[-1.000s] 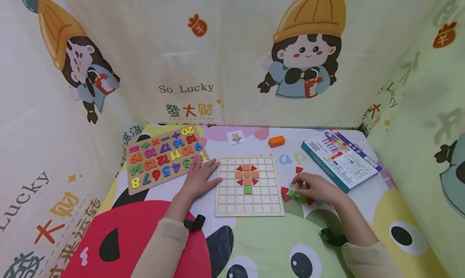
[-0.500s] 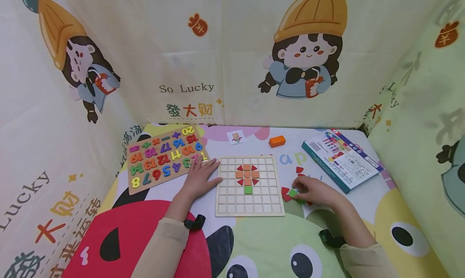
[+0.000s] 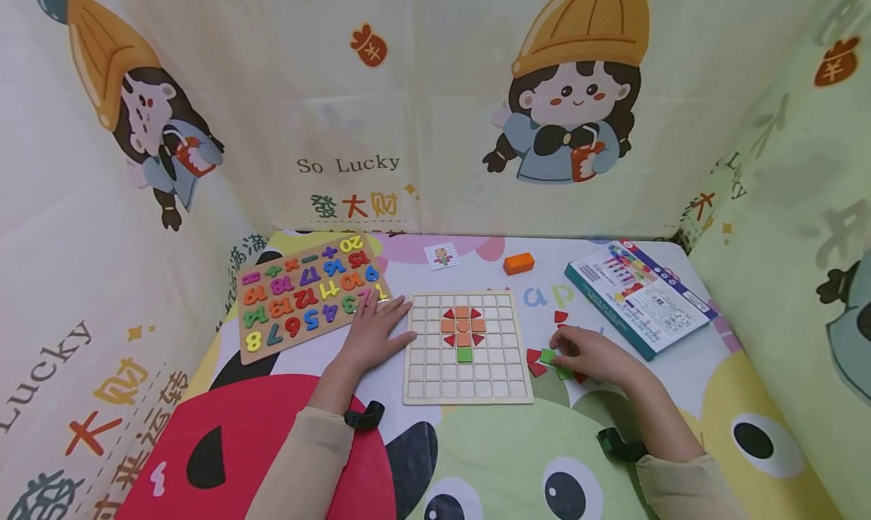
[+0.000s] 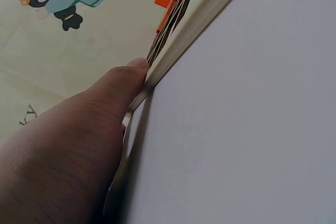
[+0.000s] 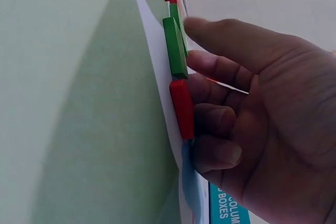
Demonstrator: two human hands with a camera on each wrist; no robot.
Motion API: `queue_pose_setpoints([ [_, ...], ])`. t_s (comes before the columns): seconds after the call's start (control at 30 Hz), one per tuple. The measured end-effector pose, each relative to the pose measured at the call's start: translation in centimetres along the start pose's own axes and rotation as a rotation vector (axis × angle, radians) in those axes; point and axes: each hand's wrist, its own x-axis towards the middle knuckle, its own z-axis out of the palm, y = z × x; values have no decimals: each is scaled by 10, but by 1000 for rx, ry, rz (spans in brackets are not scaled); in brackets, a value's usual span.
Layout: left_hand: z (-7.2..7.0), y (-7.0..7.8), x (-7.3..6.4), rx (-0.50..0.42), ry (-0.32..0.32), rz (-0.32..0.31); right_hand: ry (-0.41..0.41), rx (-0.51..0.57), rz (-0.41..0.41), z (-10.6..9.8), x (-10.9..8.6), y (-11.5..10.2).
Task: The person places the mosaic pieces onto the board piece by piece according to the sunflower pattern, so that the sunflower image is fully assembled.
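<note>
Fingers half-curled, just beside green tiles.

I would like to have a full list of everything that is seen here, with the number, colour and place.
grid board: 1, pale wood, middle
orange pieces: 5, light orange, cross on grid board
red triangles: 4, red, around the cross
green square: 1, green, on grid board, below the cross
loose red pieces: at least 4, red, near right hand
loose green pieces: at least 2, green, same place
number board: 1, brown, multicoloured symbols, left
picture card: 1, mostly white, beyond grid board
block: 1, orange, right of card
box: 1, teal and white, right
table cover: 1, multicoloured, underneath
wall cloth: count unclear, cream, back and sides
wrist devices: 2, black, on wrists
sleeves: 2, beige, forearms
left hand: 1, between boards
right hand: 1, at loose pieces
</note>
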Motion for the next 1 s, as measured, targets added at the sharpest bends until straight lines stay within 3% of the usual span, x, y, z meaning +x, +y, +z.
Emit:
queue_pose_setpoints([
  [1.0,-1,0,0,9,-11,0,67,-2,-24,-6,0,-8],
])
